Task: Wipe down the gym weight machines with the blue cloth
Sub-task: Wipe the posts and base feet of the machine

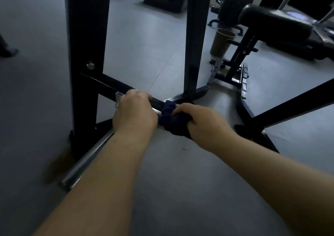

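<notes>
A black steel weight machine frame (86,37) stands on the grey floor, with two uprights and a low cross bar (108,86) near the ground. My left hand (134,109) grips that low bar, fingers curled over its far side. Just to its right, my right hand (200,121) holds the bunched dark blue cloth (169,112) against the bar where it meets the second upright (194,37). Part of the cloth is hidden under my right palm.
A brown paper cup (221,42) stands on the floor beside a padded black bench (274,24) at the right. A diagonal black bar (298,102) crosses the right side. A shiny tube (85,165) lies low at the left. More machines stand at the back.
</notes>
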